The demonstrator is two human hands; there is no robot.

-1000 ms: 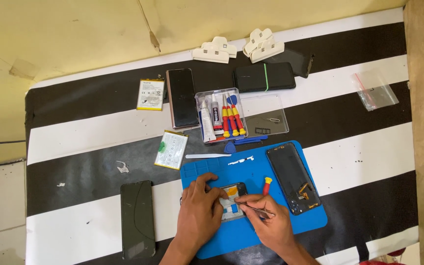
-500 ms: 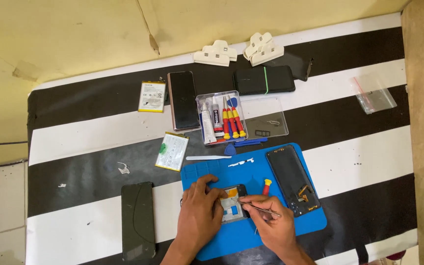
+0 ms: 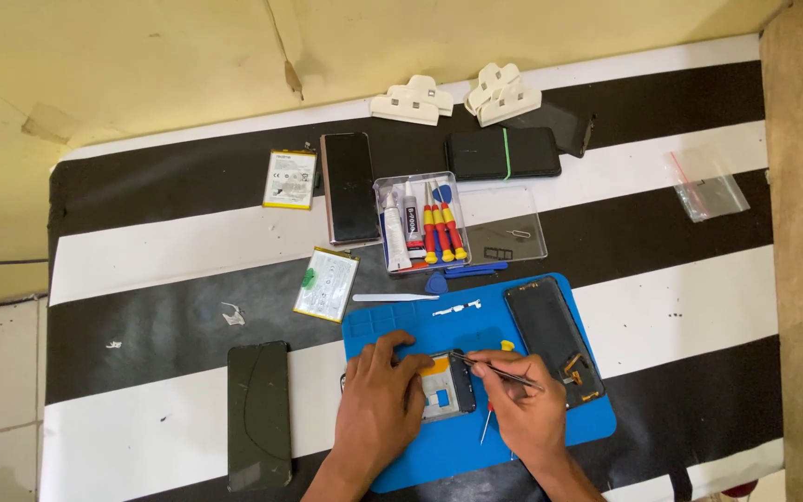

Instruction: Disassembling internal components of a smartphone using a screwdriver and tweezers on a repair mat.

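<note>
An opened phone body (image 3: 446, 388) lies on a blue work mat (image 3: 401, 325). My left hand (image 3: 378, 409) rests on the phone's left side and holds it down. My right hand (image 3: 524, 416) grips thin metal tweezers (image 3: 494, 369) whose tip points left onto the phone's upper edge. A red and yellow screwdriver (image 3: 488, 423) lies on the mat under my right hand. A detached dark screen panel (image 3: 553, 339) with orange flex cables lies on the right of the mat.
A clear tool case (image 3: 420, 223) with screwdrivers and glue tubes stands behind the mat. Two batteries (image 3: 327, 284) (image 3: 290, 178), several dark phones (image 3: 349, 186) (image 3: 502, 153) (image 3: 258, 414), white clamps (image 3: 413, 100), a white pry tool (image 3: 392, 297) and a small plastic bag (image 3: 708, 191) lie on the striped table.
My right hand has shifted the tweezers' tip a little up and left over the phone. My left hand keeps its place.
</note>
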